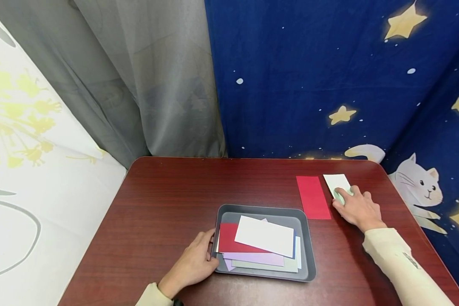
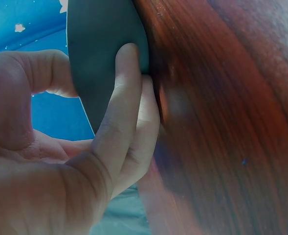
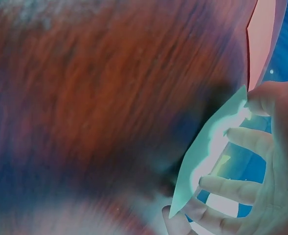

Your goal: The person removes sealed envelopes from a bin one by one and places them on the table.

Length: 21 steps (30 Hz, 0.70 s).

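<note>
My left hand (image 1: 193, 261) grips the left end of a grey tray (image 1: 311, 263), fingers against its outer wall (image 2: 104, 63) and thumb near the front corner. In the tray lies a loose pile of paper cards: a white card (image 1: 265, 233) on top, over a red card (image 1: 226, 238), with lilac (image 1: 254, 258) and grey-green cards (image 1: 265, 265) lower down. At the table's right side my right hand (image 1: 361, 209) holds a pale green card (image 3: 195, 156) by its edges, bowing it. Under that lies a white card (image 1: 334, 180), partly covered.
A red card (image 1: 313, 197) lies flat between the tray and my right hand. The dark red wooden table (image 1: 168, 204) reaches back to a grey curtain (image 1: 168, 85) and a blue starry curtain (image 1: 290, 93).
</note>
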Each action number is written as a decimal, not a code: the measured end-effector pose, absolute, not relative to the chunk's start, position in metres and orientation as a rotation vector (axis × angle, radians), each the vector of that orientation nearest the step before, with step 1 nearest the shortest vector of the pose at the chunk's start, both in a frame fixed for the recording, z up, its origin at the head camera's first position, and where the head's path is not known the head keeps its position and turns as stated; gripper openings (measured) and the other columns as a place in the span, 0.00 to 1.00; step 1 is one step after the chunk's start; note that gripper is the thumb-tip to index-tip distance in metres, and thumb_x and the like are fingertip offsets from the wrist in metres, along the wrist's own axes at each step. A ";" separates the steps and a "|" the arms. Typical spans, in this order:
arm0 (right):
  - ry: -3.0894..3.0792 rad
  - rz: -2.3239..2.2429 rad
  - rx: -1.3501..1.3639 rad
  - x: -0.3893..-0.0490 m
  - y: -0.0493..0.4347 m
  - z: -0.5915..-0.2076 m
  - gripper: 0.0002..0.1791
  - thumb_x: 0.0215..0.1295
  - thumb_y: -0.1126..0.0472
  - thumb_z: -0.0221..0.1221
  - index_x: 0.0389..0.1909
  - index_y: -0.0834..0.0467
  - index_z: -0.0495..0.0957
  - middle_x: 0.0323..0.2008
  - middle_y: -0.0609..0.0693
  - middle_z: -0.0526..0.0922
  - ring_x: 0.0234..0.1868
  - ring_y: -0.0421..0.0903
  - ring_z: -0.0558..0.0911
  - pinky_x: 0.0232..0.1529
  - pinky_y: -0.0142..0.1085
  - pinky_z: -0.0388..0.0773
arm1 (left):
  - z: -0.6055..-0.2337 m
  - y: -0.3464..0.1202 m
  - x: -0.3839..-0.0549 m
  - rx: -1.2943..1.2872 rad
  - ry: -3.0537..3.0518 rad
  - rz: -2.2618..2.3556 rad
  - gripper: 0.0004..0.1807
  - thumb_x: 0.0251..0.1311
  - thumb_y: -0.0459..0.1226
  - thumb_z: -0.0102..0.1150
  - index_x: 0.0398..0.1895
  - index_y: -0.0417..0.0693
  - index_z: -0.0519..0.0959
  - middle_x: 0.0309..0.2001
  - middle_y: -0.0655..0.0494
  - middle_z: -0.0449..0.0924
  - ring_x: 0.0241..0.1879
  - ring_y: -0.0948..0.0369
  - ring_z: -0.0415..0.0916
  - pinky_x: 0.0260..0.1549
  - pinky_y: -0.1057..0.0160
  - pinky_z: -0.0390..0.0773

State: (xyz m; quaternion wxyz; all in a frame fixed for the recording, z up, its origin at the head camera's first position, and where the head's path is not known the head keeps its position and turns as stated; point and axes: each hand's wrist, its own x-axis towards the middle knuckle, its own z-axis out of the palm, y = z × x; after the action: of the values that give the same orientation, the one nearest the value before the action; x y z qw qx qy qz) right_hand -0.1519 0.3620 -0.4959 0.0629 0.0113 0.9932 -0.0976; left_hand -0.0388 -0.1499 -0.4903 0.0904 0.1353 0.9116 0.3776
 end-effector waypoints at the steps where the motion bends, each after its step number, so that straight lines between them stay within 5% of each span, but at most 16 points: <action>1: 2.998 -0.297 0.038 -0.152 0.362 -0.496 0.33 0.81 0.43 0.53 0.77 0.59 0.70 0.70 0.77 0.59 0.60 0.82 0.67 0.43 0.77 0.76 | -0.490 -0.150 -0.039 0.402 2.712 1.121 0.44 0.50 0.30 0.70 0.77 0.40 0.72 0.52 0.51 0.76 0.30 0.70 0.72 0.32 0.62 0.76; 21: 3.170 -0.216 -0.098 -0.148 0.336 -0.492 0.35 0.75 0.39 0.60 0.72 0.59 0.77 0.64 0.74 0.70 0.58 0.78 0.71 0.43 0.71 0.80 | -0.492 -0.149 -0.039 0.394 2.732 1.101 0.45 0.49 0.31 0.70 0.77 0.38 0.72 0.53 0.51 0.76 0.31 0.71 0.71 0.33 0.62 0.76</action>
State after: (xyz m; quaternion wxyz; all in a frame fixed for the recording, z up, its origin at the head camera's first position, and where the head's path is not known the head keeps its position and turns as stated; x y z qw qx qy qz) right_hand -0.1478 0.3361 -0.4921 -0.0188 -0.0308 0.9970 -0.0680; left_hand -0.0387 -0.1490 -0.4917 0.0847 0.1321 0.9161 0.3690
